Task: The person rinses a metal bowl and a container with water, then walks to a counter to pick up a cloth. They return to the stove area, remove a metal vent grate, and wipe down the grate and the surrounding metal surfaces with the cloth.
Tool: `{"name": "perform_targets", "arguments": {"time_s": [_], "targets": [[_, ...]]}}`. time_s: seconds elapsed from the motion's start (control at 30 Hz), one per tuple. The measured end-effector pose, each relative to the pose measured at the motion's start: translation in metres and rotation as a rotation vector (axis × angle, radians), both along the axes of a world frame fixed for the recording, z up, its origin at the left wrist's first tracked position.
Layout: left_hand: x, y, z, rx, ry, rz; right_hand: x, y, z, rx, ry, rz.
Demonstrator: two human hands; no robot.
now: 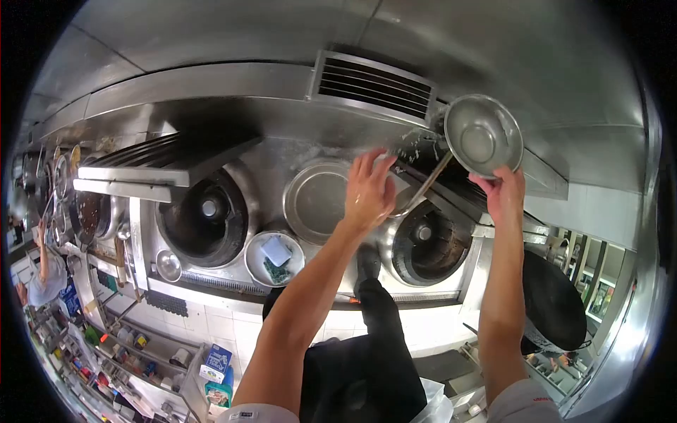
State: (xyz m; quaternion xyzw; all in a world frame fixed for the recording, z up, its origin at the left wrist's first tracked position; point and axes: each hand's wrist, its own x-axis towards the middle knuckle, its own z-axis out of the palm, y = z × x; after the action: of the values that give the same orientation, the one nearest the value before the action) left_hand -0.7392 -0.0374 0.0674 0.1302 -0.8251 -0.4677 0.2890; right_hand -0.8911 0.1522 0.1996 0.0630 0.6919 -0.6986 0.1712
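My right hand (502,189) grips the rim of a round metal bowl (484,134), tilted so that its inside faces me, in front of the steel back wall. Raised over the stove, my left hand (369,185) has its fingers apart and holds nothing. Just left of it a large round metal basin (317,201) is set into the counter. White splashes show between my hands on the steel. A white bowl (257,271) with a blue sponge (276,251) and a green scouring pad (276,271) stands in front of the basin.
Two round wok burners (204,218) (425,243) flank the basin. Slatted metal racks (134,176) project over the stove. A black wok (553,299) is at the right. A small metal bowl (168,265) sits at the front left. Another person (49,271) stands at far left.
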Motion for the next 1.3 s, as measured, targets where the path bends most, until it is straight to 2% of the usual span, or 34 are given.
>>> {"name": "perform_targets", "arguments": {"time_s": [0.13, 0.23, 0.33, 0.37, 0.43, 0.5, 0.7, 0.77, 0.83, 0.97, 1.3], "targets": [[0.089, -0.006, -0.056, 0.115, -0.258, 0.095, 0.026, -0.02, 0.0, -0.01, -0.168, 0.124], [0.169, -0.016, -0.076, 0.211, -0.443, 0.162, 0.052, -0.05, -0.005, 0.003, -0.292, 0.222], [0.258, -0.025, -0.11, 0.186, -0.616, 0.215, 0.08, -0.094, -0.016, -0.001, -0.383, 0.318], [0.288, -0.031, -0.116, 0.176, -0.679, 0.216, 0.087, -0.109, -0.022, -0.027, -0.396, 0.372], [0.344, -0.044, -0.116, 0.321, -0.839, 0.276, 0.098, -0.143, -0.036, -0.017, -0.428, 0.389], [0.411, -0.055, -0.138, 0.174, -0.904, 0.262, 0.104, -0.179, -0.054, -0.021, -0.418, 0.405], [0.566, -0.078, -0.139, 0.39, -1.198, 0.545, 0.104, -0.285, -0.091, 0.021, -0.403, 0.568], [0.595, -0.082, -0.129, 0.452, -1.254, 0.614, 0.105, -0.318, -0.093, 0.029, -0.365, 0.575], [0.627, -0.079, -0.135, 0.429, -1.275, 0.664, 0.108, -0.348, -0.089, 0.056, -0.319, 0.529], [0.669, -0.065, -0.145, 0.519, -1.266, 0.758, 0.108, -0.397, -0.075, 0.196, -0.277, 0.607], [0.7, -0.019, -0.154, 0.803, -1.212, 0.903, 0.127, -0.505, -0.042, 0.414, -0.204, 0.863]]}}
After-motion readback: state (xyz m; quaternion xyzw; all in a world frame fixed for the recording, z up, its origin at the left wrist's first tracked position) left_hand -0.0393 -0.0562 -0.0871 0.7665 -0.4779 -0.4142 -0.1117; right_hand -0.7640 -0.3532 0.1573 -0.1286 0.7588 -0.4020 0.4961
